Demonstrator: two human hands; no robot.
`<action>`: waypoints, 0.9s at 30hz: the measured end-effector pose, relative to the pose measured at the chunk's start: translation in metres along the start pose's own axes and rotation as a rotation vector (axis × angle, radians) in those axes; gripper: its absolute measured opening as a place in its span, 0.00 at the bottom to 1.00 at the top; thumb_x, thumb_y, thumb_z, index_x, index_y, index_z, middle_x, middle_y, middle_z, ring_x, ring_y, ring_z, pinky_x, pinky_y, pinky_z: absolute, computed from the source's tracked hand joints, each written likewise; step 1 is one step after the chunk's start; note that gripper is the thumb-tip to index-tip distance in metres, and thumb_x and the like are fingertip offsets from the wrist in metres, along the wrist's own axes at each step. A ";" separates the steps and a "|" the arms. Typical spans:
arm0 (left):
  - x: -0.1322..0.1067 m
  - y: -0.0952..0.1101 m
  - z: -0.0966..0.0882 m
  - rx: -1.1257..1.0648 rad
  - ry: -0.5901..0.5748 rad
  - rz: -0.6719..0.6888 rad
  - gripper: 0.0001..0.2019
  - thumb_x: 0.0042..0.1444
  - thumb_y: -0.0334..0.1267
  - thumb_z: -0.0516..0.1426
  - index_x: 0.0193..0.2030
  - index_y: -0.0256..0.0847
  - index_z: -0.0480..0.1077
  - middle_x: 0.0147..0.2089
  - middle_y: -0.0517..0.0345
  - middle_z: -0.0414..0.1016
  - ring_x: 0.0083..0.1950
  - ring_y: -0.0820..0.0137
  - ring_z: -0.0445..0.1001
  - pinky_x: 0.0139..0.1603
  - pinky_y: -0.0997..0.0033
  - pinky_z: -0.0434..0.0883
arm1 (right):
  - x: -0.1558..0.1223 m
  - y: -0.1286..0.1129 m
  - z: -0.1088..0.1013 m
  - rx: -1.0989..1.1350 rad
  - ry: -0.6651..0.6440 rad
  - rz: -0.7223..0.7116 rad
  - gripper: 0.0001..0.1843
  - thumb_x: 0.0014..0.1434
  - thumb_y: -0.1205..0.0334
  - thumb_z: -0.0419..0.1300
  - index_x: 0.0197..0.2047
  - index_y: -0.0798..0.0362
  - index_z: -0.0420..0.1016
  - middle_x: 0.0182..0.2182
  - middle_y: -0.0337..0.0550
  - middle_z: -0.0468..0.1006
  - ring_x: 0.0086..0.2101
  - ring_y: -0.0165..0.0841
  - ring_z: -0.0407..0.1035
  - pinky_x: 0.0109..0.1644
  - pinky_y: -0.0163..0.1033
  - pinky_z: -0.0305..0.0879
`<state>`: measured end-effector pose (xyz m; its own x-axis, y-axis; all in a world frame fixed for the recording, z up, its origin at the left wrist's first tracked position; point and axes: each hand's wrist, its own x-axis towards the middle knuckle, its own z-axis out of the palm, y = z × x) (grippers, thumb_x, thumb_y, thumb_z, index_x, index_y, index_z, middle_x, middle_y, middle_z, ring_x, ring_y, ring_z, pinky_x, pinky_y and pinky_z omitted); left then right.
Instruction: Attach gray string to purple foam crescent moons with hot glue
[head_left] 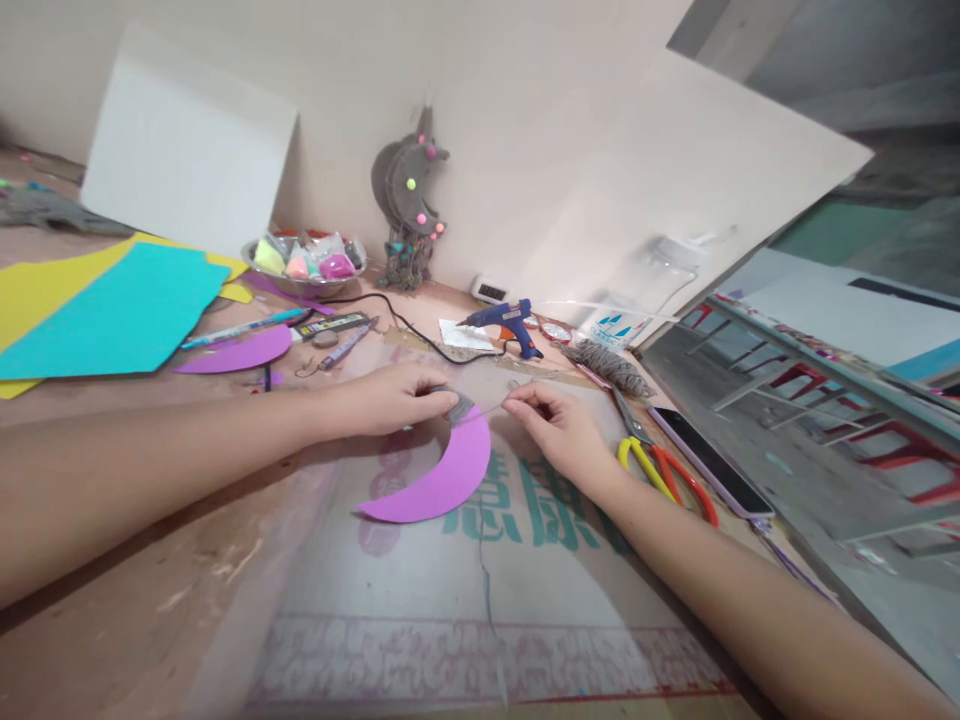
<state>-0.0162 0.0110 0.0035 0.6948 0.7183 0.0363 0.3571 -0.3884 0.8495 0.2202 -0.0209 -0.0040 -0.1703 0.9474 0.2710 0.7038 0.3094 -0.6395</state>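
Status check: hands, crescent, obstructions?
Left hand pinching purple crescent at grey-wrapped end. Right hand pinching grey strand. Glue gun beyond, clear of hands.

Over the middle of the tabletop (127, 530), the left hand (409, 400) grips a purple crescent (442, 480) by its upper tip, which is wrapped in grey yarn (463, 407); the right hand (551, 420) pinches a thin strand (489, 411) running from there between its fingers. Beneath lies a printed plastic sheet (375, 600), reaching toward the near edge. Scissors (643, 462) with yellow and orange handles rest beside a phone (709, 460) along the right edge. A blue glue gun (514, 322) sits near the back edge, a clear bottle (637, 290) at the back right corner. Turquoise card (120, 315) overlaps yellow card (52, 285) toward the back left corner, near a metal bowl (300, 288) of colourful packets.
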 end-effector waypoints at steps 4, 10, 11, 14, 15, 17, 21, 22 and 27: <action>-0.001 0.001 0.000 -0.036 -0.080 -0.037 0.13 0.58 0.44 0.49 0.26 0.40 0.60 0.19 0.65 0.62 0.17 0.77 0.62 0.17 0.77 0.58 | 0.000 0.000 0.001 0.003 0.012 -0.010 0.10 0.57 0.55 0.56 0.31 0.52 0.72 0.25 0.38 0.72 0.26 0.30 0.63 0.31 0.36 0.59; 0.000 -0.001 0.000 0.087 -0.066 0.041 0.13 0.58 0.43 0.49 0.25 0.39 0.60 0.21 0.64 0.63 0.20 0.78 0.63 0.20 0.79 0.60 | 0.000 -0.004 0.002 0.016 0.017 -0.034 0.09 0.57 0.57 0.56 0.31 0.53 0.72 0.24 0.38 0.72 0.26 0.30 0.63 0.31 0.36 0.59; 0.000 -0.001 0.000 0.099 -0.067 0.048 0.13 0.58 0.43 0.49 0.25 0.39 0.60 0.21 0.64 0.63 0.21 0.78 0.63 0.20 0.79 0.60 | 0.000 -0.005 0.002 0.017 0.018 -0.036 0.09 0.57 0.57 0.56 0.31 0.53 0.72 0.24 0.38 0.72 0.26 0.29 0.63 0.30 0.35 0.59; 0.000 -0.002 0.002 0.079 -0.094 0.026 0.14 0.59 0.43 0.48 0.25 0.39 0.60 0.20 0.65 0.62 0.19 0.78 0.63 0.18 0.79 0.60 | -0.001 -0.006 0.002 0.020 0.019 -0.043 0.09 0.57 0.58 0.57 0.31 0.53 0.72 0.23 0.37 0.71 0.25 0.29 0.62 0.29 0.35 0.58; -0.001 -0.003 0.002 0.056 -0.112 0.011 0.14 0.59 0.44 0.48 0.26 0.40 0.60 0.20 0.65 0.62 0.18 0.78 0.63 0.17 0.79 0.60 | -0.001 -0.006 0.002 0.019 0.021 -0.043 0.09 0.57 0.58 0.57 0.31 0.53 0.72 0.23 0.37 0.71 0.25 0.28 0.62 0.29 0.35 0.58; -0.002 -0.003 0.003 0.009 -0.148 -0.011 0.14 0.60 0.44 0.47 0.27 0.40 0.60 0.19 0.65 0.62 0.16 0.78 0.63 0.15 0.79 0.59 | -0.001 -0.005 0.002 0.017 0.025 -0.043 0.09 0.57 0.58 0.57 0.31 0.53 0.72 0.23 0.37 0.70 0.25 0.28 0.61 0.29 0.35 0.58; -0.003 -0.002 0.004 -0.014 -0.169 0.001 0.14 0.61 0.42 0.47 0.26 0.40 0.60 0.18 0.65 0.62 0.15 0.78 0.63 0.15 0.80 0.59 | -0.001 -0.003 0.003 0.008 0.035 -0.041 0.09 0.57 0.57 0.57 0.30 0.53 0.73 0.22 0.37 0.69 0.24 0.28 0.60 0.28 0.35 0.57; -0.003 -0.001 0.004 -0.013 -0.172 0.009 0.14 0.61 0.42 0.46 0.26 0.40 0.59 0.18 0.65 0.61 0.15 0.78 0.62 0.15 0.80 0.59 | -0.001 -0.002 0.003 0.006 0.036 -0.043 0.09 0.57 0.57 0.57 0.30 0.53 0.73 0.22 0.37 0.69 0.24 0.28 0.60 0.28 0.35 0.57; -0.004 0.005 0.005 -0.009 -0.187 0.001 0.14 0.60 0.40 0.46 0.24 0.40 0.58 0.17 0.65 0.60 0.15 0.79 0.61 0.15 0.80 0.57 | -0.001 -0.004 0.004 0.018 0.030 -0.066 0.09 0.58 0.58 0.57 0.31 0.52 0.73 0.23 0.37 0.71 0.24 0.28 0.62 0.29 0.34 0.58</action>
<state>-0.0147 0.0032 0.0048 0.7994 0.5978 -0.0601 0.3512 -0.3837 0.8541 0.2150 -0.0230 -0.0051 -0.1954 0.9219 0.3345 0.6789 0.3732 -0.6322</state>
